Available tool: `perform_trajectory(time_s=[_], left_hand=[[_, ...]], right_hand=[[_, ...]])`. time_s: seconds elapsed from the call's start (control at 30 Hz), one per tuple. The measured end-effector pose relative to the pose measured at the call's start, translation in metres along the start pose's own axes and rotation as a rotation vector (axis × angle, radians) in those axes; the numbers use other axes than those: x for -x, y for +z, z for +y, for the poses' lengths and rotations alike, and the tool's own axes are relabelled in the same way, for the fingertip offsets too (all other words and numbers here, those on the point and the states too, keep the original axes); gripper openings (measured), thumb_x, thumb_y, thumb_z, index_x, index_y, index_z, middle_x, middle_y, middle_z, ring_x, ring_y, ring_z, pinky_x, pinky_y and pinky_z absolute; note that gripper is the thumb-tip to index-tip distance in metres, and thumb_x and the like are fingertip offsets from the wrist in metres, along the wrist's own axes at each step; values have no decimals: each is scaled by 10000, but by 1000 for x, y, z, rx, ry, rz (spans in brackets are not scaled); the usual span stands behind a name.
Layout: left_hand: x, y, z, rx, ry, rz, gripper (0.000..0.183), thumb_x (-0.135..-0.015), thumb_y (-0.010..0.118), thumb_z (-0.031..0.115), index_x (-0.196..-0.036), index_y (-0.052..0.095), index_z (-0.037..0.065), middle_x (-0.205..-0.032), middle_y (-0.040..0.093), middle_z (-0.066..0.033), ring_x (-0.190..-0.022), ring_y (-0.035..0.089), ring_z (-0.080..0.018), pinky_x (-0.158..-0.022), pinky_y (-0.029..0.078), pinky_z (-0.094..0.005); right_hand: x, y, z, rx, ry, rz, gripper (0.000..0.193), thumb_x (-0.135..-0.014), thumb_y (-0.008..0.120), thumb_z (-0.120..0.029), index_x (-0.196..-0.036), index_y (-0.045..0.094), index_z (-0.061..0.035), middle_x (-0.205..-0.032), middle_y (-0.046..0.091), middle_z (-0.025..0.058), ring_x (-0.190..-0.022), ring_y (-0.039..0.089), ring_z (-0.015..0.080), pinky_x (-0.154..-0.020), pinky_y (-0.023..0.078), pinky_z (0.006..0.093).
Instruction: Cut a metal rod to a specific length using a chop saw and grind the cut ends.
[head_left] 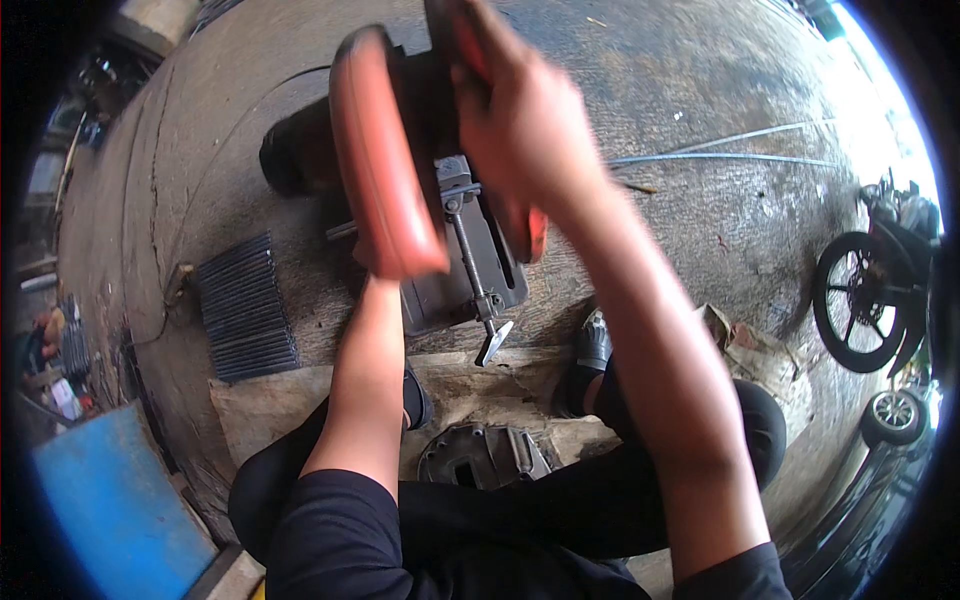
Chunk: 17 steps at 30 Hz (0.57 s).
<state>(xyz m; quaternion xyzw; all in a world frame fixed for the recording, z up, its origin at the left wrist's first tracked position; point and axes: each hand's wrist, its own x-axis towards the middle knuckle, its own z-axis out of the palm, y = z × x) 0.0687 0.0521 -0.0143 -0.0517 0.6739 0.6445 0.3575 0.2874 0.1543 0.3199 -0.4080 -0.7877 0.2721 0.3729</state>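
Observation:
A cut-off saw with a red blade guard [385, 165] stands on the floor in front of me. My right hand [530, 125] is blurred but closed around its dark handle [445, 30] at the top. My left forearm reaches up behind the lower end of the guard, which hides that hand and its fingers. Below the guard lies the saw's dark metal base [425, 315], carrying a clamp screw [466, 250] with a crank handle [494, 343] at its near end. The black motor housing [300, 150] sticks out to the left.
A bundle of dark rods [248, 308] lies left of the saw. Long thin rods [720, 155] extend right across the concrete floor. Between my feet sits a black slotted part [480, 455]. A blue board [125, 500] is at lower left, a motorcycle [870, 290] at right.

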Motion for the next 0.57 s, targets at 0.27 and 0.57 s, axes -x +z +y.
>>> perform_trajectory(time_s=[0.27,0.57], left_hand=[[23,8,15,218,-105,195,257,-752,732,48,-919,558,-43,-812,639,-126,-638,640,-209,-552,563,-273],[22,7,13,228,-76,170,237,-763,720,40,-928,567,-34,-809,642,-123,-608,632,-186,-513,528,-252]], right_hand=[[-12,71,176,133,332,-35,309,-847,523,-278,-872,612,18,-766,622,245,-818,609,436,-720,490,491],[104,185,272,425,0,-205,379,-832,466,-138,-1205,528,-101,-1003,605,246,-925,586,409,-782,476,482]])
